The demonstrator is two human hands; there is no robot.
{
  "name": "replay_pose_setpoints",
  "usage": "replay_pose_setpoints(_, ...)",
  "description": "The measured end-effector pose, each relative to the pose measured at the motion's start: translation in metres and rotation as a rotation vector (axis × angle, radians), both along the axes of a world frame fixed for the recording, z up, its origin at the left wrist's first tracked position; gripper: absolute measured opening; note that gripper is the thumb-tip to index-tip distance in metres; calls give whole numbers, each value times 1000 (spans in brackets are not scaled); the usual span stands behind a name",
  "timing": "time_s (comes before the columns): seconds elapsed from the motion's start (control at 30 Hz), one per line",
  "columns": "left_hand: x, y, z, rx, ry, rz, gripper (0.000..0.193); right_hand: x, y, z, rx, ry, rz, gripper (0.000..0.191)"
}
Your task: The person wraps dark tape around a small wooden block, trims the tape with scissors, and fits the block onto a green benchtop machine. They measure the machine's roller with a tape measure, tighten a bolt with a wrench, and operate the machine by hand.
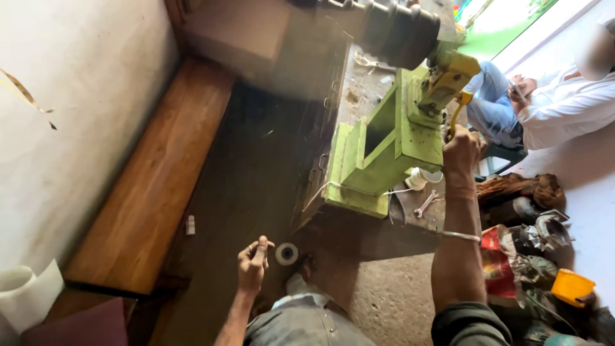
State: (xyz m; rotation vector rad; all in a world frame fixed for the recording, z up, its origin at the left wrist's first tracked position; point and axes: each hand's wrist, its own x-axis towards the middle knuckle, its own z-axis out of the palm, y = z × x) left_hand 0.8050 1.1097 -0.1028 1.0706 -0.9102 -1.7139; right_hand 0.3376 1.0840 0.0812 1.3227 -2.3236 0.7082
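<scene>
Wall and bench: a pale wall fills the 9 o'clock side; a long wooden bench (150, 186) runs beside it, with a small white stub (190, 225) lying on the dark floor just off its edge.

Left hand: the left hand (252, 264) hangs low at about 6 o'clock, held out over the floor, its fingers (261, 247) loosely curled with thumb and forefinger close together; whether they pinch anything is too small to tell.

Tape roll: a white roll of tape (286, 254) lies on the floor just beside the left hand, at its 3 o'clock, not touched.

Press: a green hand press (384, 144) stands on the worn table (359, 90), a white cord (320, 191) trailing from its base.

Right hand: the right hand (461, 148) reaches up at 1 o'clock, fingers wrapped tight around the yellow lever (456, 109) of the press; a metal bangle (460, 236) sits on the forearm.

Small tools: a spanner (425, 203) lies on the table near the press foot.

Step in hand: judged from the grip, the lever stroke is under way, the free hand idle.

Next move calls for: a steady pull along the lever's arc, with the left hand kept well apart from the press.

Bystander: a seated person (557, 102) in white at 2 o'clock, hands their own.

Clutter: metal scrap (538, 237) and a yellow cup (572, 286) at 4 o'clock.
</scene>
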Motion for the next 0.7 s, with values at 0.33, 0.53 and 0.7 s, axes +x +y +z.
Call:
replay_pose_setpoints(0.33,0,14,-2,-11,112,64,47,7,28,8,-25,240,13,37)
replay_pose_setpoints(0.53,-4,3,2,-7,110,57,45,8,30,27,-109,311,-70,58)
replay_pose_setpoints(0.7,-13,-16,-5,-65,131,33,43,8,19,48,-256,252,-228,59)
